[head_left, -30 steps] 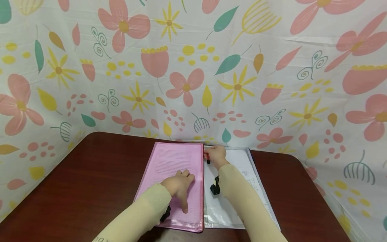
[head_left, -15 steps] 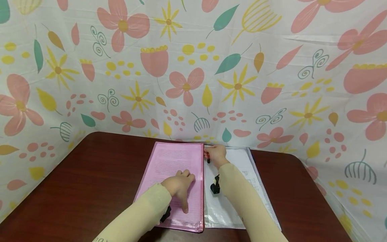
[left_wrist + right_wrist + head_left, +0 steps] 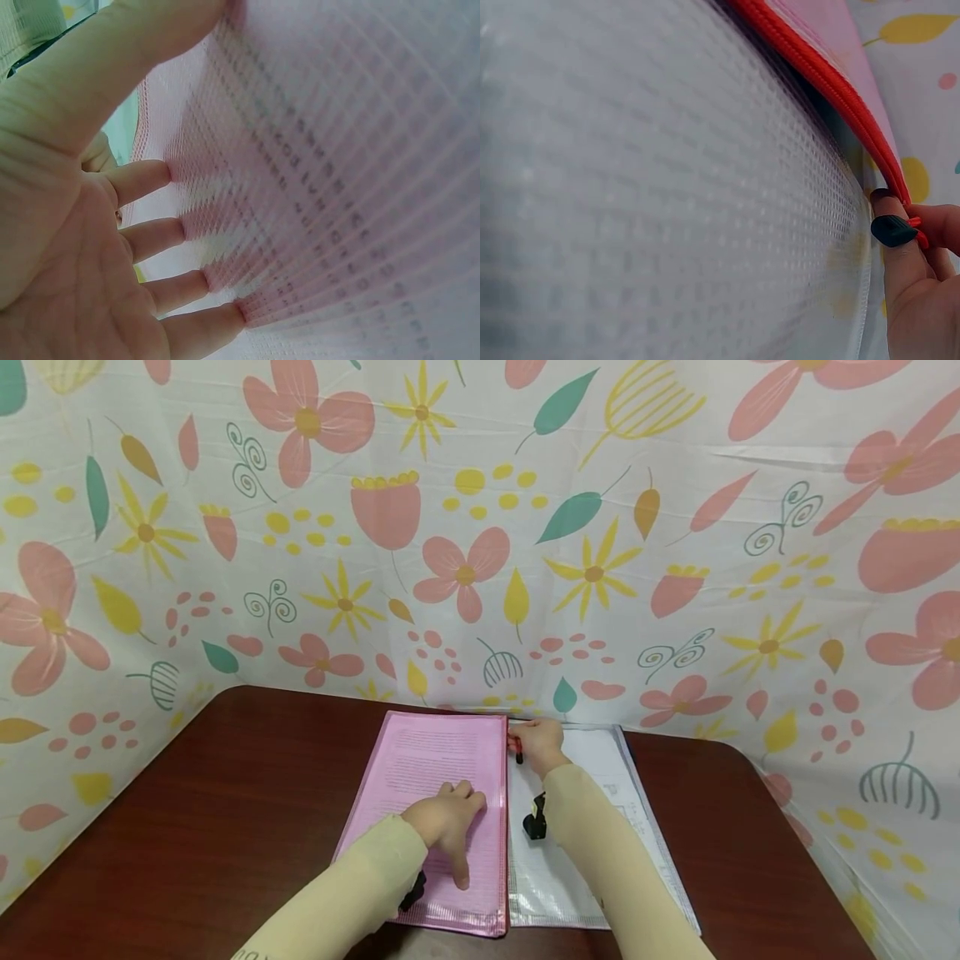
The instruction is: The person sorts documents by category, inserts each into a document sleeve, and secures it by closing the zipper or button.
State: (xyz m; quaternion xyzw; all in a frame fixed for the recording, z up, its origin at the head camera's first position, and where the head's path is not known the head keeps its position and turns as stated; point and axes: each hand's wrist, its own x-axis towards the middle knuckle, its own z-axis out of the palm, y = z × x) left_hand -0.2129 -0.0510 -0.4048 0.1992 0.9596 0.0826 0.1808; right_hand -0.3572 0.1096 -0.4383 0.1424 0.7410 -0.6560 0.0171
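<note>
A pink mesh zipper document pouch (image 3: 427, 752) with printed sheets inside lies on the table. My left hand (image 3: 447, 827) rests on it with fingers spread, and the left wrist view shows the fingertips (image 3: 191, 225) touching the mesh. Along the pouch's right edge runs a red zipper (image 3: 832, 97). At its far end my right hand (image 3: 542, 743) pinches the zipper pull (image 3: 895, 231), a red cord with a dark tag, between thumb and finger. A clear mesh pouch (image 3: 555, 877) holding white paper lies beside the pink one, under my right forearm.
The dark brown wooden table (image 3: 225, 810) extends to both sides of the pouches. Behind it hangs a white flower-patterned cloth (image 3: 465, 568), close to the far edge and to my right hand.
</note>
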